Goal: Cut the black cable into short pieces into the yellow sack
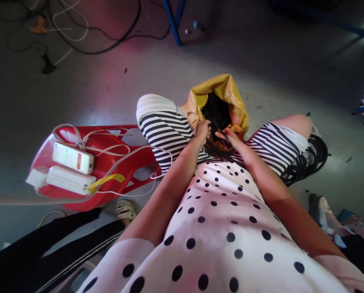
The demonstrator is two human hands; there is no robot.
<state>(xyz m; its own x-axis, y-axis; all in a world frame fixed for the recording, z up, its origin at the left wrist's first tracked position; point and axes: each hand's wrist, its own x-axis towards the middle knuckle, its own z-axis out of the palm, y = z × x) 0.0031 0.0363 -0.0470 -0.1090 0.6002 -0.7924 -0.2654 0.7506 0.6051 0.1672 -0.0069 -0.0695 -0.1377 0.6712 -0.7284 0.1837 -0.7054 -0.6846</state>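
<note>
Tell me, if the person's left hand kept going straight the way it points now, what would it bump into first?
Most likely the black pieces heaped inside the open yellow bag. The left hand sits at the bag's mouth, fingers aimed inward, with nothing visible between. Depth is hard to judge from this view, so it may already touch them.

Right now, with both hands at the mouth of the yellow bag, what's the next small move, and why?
Probably draw the black loops clear of the yellow bag. The left hand and right hand both pinch them at its rim, and more black pieces fill the bag behind.
</note>
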